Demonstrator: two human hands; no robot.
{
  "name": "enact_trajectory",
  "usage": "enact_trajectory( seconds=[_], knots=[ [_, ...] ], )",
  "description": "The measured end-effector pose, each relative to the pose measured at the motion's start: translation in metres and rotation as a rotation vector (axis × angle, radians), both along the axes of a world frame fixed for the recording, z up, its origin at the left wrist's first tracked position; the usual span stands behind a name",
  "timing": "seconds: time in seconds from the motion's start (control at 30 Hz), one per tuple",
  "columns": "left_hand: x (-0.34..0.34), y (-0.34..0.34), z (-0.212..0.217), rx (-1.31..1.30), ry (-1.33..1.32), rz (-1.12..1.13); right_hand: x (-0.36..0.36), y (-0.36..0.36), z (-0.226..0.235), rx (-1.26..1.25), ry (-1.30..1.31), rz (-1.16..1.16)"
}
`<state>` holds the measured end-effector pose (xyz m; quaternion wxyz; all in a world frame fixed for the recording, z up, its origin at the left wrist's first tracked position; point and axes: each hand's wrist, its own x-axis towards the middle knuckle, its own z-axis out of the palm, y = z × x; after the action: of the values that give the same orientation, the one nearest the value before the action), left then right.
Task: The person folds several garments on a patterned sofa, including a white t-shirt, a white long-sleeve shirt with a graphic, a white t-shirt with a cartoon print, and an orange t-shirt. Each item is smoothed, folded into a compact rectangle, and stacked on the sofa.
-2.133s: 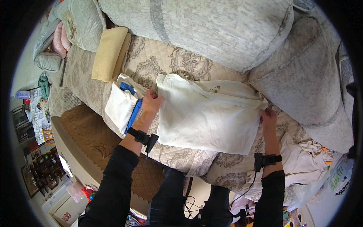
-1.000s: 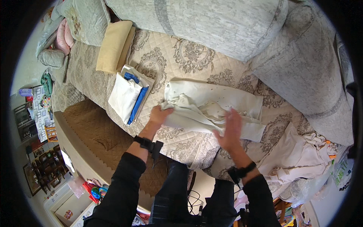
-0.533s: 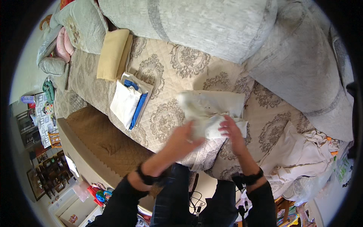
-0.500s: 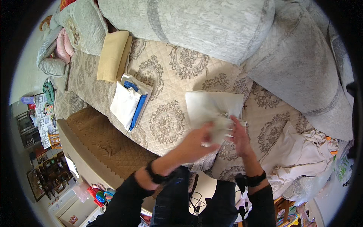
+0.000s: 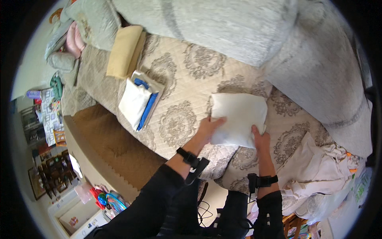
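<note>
In front of me on the sofa is a white cloth (image 5: 238,115), folded into a neat, roughly square packet. My left hand (image 5: 211,128) grips its left edge, thumb on top and the other fingers hidden at its side. At the lower right corner my right hand (image 5: 260,139) holds it the same way, thumb pressed on the upper face. To the left lies a small stack of folded white and blue garments (image 5: 134,104). Beyond that stack sits a folded yellow cloth (image 5: 123,51).
Patterned quilted covers (image 5: 179,123) spread over the sofa seat. Large grey cushions (image 5: 223,28) line the back. A crumpled pale garment (image 5: 318,169) lies at the right, beside plastic bags (image 5: 360,187). A brown-covered seat section (image 5: 107,147) is at the left.
The white cloth has gone from partly folded, with its near part lifted and blurred, to a compact packet. My hands have moved apart to its two sides.
</note>
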<state>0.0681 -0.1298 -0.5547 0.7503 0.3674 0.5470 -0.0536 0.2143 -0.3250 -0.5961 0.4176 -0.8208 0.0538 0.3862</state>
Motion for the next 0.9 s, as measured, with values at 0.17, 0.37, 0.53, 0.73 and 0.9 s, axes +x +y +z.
enact_trajectory(
  seconds=[0.17, 0.37, 0.53, 0.73, 0.9],
  knots=[
    [-0.032, 0.005, 0.017, -0.101, -0.092, 0.043, -0.024, 0.018, 0.022, 0.014, 0.380, 0.048],
    [-0.142, 0.074, 0.101, 0.014, -0.222, 0.294, -0.071, 0.113, 0.094, 0.603, 0.516, 0.354],
    [-0.255, 0.192, 0.115, 0.236, -0.461, 0.596, -0.135, 0.325, 0.124, 0.628, 0.190, 0.799],
    [-0.320, 0.267, -0.018, 0.236, -0.039, 0.409, -0.161, 0.298, 0.070, 0.347, -0.402, 0.827],
    [-0.350, 0.216, 0.020, 0.599, 0.167, 0.806, -0.071, 0.040, 0.049, -0.072, -0.423, 0.360]
  ],
)
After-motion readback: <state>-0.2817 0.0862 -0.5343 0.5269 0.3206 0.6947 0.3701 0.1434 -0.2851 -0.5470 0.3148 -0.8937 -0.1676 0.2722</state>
